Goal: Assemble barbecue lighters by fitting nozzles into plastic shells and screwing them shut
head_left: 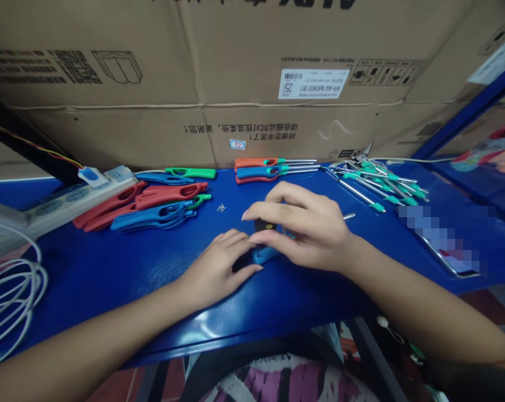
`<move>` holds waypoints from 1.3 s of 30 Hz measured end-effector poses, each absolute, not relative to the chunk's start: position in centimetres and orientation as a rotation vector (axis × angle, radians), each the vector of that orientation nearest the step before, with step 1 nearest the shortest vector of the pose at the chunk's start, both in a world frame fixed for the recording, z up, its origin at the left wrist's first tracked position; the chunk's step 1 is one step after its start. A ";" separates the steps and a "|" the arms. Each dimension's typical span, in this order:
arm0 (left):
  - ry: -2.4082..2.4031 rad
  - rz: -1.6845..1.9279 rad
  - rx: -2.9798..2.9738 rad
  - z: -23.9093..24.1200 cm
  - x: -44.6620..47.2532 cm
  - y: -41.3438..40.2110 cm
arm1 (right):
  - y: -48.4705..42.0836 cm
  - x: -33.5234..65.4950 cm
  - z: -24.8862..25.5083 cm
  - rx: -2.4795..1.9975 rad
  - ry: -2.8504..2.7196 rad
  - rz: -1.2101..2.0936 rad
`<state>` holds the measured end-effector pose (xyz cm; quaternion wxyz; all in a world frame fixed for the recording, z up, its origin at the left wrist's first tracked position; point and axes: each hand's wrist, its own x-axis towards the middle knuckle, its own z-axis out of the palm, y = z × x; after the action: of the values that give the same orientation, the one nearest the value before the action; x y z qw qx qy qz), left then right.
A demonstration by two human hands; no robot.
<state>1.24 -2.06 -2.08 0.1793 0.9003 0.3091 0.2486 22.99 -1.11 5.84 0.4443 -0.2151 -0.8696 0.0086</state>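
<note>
A blue lighter (265, 255) lies on the blue table in front of me, its metal tube (349, 216) showing beyond my right hand. My left hand (221, 267) rests at its left end, thumb and fingers closed about that end, most of the grip hidden. Above the lighter, my right hand (306, 226) pinches an upright black screwdriver (265, 225) with a yellow mark on top. The screwdriver's lower end is over the lighter; whether it sits in a screw cannot be seen. Several small screws (221, 207) lie beyond my left hand.
Red, blue and green lighter handle shells (152, 206) are piled at left beside a power strip (68, 195) and coiled white cable (15, 296). Lighters with tubes (260, 170) lie at the back. Metal tubes with green ends (381, 181) and a phone (445, 245) are right. Cardboard (152, 128) stands behind.
</note>
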 end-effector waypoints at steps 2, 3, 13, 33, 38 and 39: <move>0.876 0.698 2.525 -1.9 1.3 -2.1 | -0.9 23.0 5.6 -0.566 -2.103 -0.058; 0.879 0.694 2.515 -1.8 1.4 -2.1 | -0.8 23.0 5.5 -0.589 -2.102 -0.078; 0.913 0.639 2.562 -1.5 1.7 -2.2 | -0.7 23.2 6.3 -0.455 -2.205 0.294; 1.062 0.399 2.659 0.6 1.8 -1.5 | 3.5 30.9 5.9 -0.878 -1.578 0.110; 1.076 0.293 2.737 1.0 2.9 -0.1 | 6.5 37.1 4.6 -1.227 -1.539 -0.291; 1.066 0.268 2.752 1.1 3.1 0.5 | 7.0 37.9 4.2 -1.266 -1.521 -0.295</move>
<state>3.13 0.53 1.12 0.0890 0.9250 0.3582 0.0901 37.87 6.96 4.24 0.5398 -0.5327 -0.6399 -0.1240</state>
